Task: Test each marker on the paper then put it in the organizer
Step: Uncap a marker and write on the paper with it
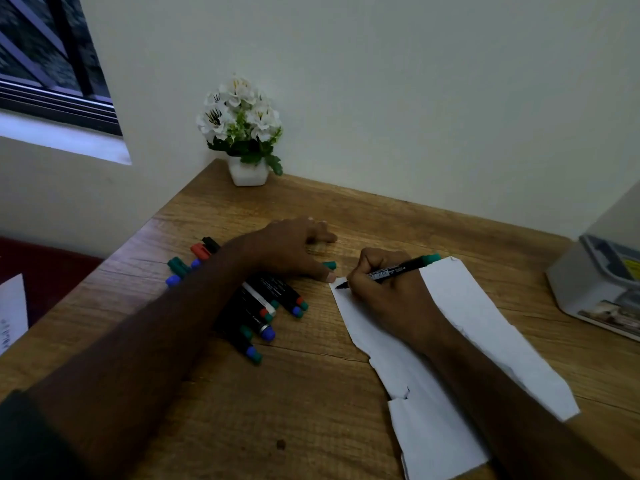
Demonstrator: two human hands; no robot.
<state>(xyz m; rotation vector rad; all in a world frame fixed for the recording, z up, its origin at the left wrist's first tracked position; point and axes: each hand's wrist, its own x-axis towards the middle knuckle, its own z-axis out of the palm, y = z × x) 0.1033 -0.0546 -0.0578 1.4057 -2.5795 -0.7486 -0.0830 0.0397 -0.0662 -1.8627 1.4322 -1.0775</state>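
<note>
I am on the testing step: my right hand (pixel 377 285) holds the green marker (pixel 398 270) tight, tip on the paper's (pixel 467 306) corner, my left hand (pixel 294 249) rests flat on the bench (pixel 311 393), and next I must find the organizer, which I cannot see.

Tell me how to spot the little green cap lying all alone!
Start at the wooden table and find the left hand resting flat beside the white paper. Just right of its thumb lies the loose green cap. Unlike the pile of markers under the forearm, it has no marker attached.
</note>
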